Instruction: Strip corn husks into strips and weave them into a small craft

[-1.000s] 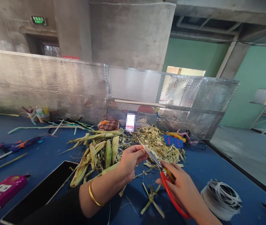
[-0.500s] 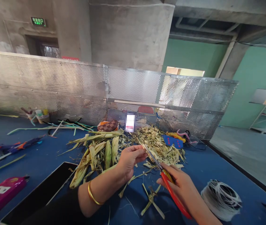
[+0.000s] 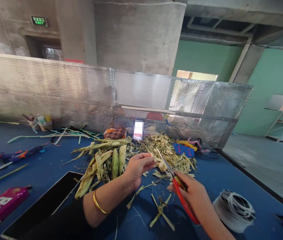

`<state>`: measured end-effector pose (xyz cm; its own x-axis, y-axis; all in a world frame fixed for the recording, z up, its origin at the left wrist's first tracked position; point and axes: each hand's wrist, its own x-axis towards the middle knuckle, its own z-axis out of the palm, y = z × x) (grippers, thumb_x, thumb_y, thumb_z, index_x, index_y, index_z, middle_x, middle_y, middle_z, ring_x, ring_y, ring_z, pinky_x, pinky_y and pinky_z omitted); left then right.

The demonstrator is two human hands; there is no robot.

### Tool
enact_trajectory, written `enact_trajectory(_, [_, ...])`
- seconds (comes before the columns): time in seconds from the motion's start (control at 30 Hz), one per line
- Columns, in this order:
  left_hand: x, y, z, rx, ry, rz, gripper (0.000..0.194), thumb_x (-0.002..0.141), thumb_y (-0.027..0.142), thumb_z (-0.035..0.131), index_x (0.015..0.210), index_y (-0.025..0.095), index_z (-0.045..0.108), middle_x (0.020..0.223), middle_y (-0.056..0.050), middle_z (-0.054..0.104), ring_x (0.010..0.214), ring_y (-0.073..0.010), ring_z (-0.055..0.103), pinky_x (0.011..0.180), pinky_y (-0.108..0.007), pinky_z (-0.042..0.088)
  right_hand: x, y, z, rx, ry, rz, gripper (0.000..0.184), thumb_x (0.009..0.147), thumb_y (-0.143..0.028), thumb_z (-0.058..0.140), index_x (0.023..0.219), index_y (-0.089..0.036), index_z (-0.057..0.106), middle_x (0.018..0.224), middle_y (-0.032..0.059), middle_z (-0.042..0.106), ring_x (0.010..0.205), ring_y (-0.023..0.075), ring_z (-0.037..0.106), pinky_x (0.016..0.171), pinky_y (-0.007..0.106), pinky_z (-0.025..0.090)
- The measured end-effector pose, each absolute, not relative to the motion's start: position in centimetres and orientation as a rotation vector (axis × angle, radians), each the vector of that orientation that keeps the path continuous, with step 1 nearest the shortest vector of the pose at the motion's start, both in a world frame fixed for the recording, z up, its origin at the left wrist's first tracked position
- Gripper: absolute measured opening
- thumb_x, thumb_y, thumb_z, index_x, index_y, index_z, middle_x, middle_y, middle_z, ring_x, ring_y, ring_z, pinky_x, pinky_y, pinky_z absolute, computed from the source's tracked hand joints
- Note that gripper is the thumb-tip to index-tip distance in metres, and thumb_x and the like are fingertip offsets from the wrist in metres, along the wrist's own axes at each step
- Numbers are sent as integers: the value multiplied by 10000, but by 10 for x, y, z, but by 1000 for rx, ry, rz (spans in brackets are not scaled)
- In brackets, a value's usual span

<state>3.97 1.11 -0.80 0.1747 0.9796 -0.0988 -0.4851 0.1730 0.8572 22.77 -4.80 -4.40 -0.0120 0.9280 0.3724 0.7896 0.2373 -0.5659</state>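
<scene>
My left hand point(image 3: 139, 166) pinches a small pale piece of corn husk point(image 3: 152, 156) between thumb and fingertips. Wrapped round the red and yellow handles of a pair of scissors point(image 3: 165, 163), my right hand point(image 3: 190, 190) holds them with the blades pointing up and left, just right of the husk piece. Behind both hands spreads a heap of shredded husk point(image 3: 178, 163). Larger corn husks point(image 3: 115, 161) lie to the left of it. Below the hands a knotted husk figure point(image 3: 160, 210) with several strips sticking out rests on the blue table point(image 3: 131, 226).
A spool of clear line point(image 3: 235, 211) stands at the right. On the left are a black tray point(image 3: 49, 196), a magenta power strip point(image 3: 9, 203) and a glue gun point(image 3: 19, 153). A phone point(image 3: 138, 130) stands at the back before a perforated metal screen point(image 3: 141, 90).
The scissors have moved slightly right, and their blades now stand apart from the left fingertips. My left hand has barely moved and keeps its pinch.
</scene>
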Motion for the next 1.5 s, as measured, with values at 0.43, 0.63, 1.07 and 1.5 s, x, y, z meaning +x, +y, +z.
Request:
enact_trajectory(0.43, [41,6,-7,1010,714,1156,197,595,172,741,699,149,575,639,0,626,620,-120,629,547,-194,461,250,-40,-41,-2030,-2231,-36,288,759,-360,602,1001,-228,686,936,113,703,854,283,652,650,299,417])
enact_trajectory(0.63, [43,3,-8,1244,787,1148,181,603,209,733,689,148,586,621,-15,636,593,-129,628,506,-194,439,252,-44,-47,-2032,-2248,-9,255,762,-205,539,988,-225,656,876,86,691,824,246,653,635,275,407])
enact_trajectory(1.07, [49,-7,-23,1720,877,1109,219,654,163,670,835,200,552,666,-7,669,629,-144,646,604,-221,489,201,-38,-43,-1134,-1461,783,299,666,-331,700,926,-185,689,821,32,663,709,180,606,654,286,494])
enact_trajectory(1.5, [48,-9,-18,1951,804,926,101,716,212,621,803,169,592,700,-27,671,638,-137,638,609,-229,490,196,-44,-42,-1176,-1298,840,170,714,-348,638,669,-184,629,561,-12,608,550,148,570,547,249,446])
